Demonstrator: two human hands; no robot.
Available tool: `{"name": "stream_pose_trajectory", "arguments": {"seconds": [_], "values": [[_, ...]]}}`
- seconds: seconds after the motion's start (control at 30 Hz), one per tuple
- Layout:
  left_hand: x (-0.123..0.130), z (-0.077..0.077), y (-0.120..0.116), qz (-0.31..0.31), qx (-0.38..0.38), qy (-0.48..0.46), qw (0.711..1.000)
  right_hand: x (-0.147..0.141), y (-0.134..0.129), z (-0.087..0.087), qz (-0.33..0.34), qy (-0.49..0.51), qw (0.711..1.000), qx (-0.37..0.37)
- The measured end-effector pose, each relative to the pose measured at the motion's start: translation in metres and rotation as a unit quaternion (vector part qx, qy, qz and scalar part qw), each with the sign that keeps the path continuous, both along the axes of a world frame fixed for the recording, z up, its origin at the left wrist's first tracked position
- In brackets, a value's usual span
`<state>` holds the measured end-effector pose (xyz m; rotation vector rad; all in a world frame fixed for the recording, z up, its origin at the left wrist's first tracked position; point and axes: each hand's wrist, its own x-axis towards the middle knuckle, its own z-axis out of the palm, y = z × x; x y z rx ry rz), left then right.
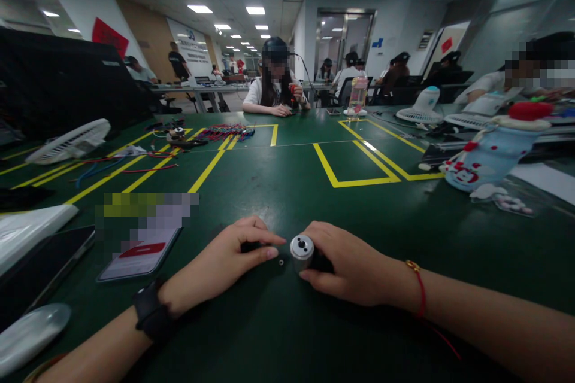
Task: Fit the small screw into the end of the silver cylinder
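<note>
My right hand (344, 260) is closed around a silver metal cylinder (302, 254) standing upright on the green table. Its round top face has a few dark holes. To its left, my left hand (240, 248) rests low over the table, index finger and thumb apart, with nothing seen between them. The index fingertip points toward the cylinder without visibly touching it. A tiny ring-shaped part, perhaps a nut (281, 262), lies on the table just beside the left thumb. The curled fingers of the left hand are partly hidden.
Left of my left arm lie a phone (144, 254), a dark flat device (49, 263) and a white mouse (33, 335). Coloured wires (229, 133) lie farther back. A blue bottle (489, 152) stands at right. A person (274, 87) sits opposite.
</note>
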<state>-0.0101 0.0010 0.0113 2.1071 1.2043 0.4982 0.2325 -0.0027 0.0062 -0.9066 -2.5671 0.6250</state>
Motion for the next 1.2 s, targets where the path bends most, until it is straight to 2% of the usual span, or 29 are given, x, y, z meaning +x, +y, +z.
{"name": "stream_pose_trajectory", "arguments": {"seconds": [0.13, 0.23, 1.2], "values": [[-0.001, -0.0003, 0.0004, 0.111, -0.029, -0.058, 0.992, 0.0008, 0.0003, -0.0005, 0.004, 0.009, 1.0, 0.002], [0.0002, -0.0017, 0.0, 0.142, -0.033, -0.07, 0.987, 0.001, 0.0002, -0.0011, 0.004, 0.011, 1.0, 0.001], [0.0013, -0.008, -0.0024, 0.089, 0.006, -0.059, 0.994, 0.0004, -0.0003, -0.0015, 0.0, -0.004, 1.0, 0.003]]}}
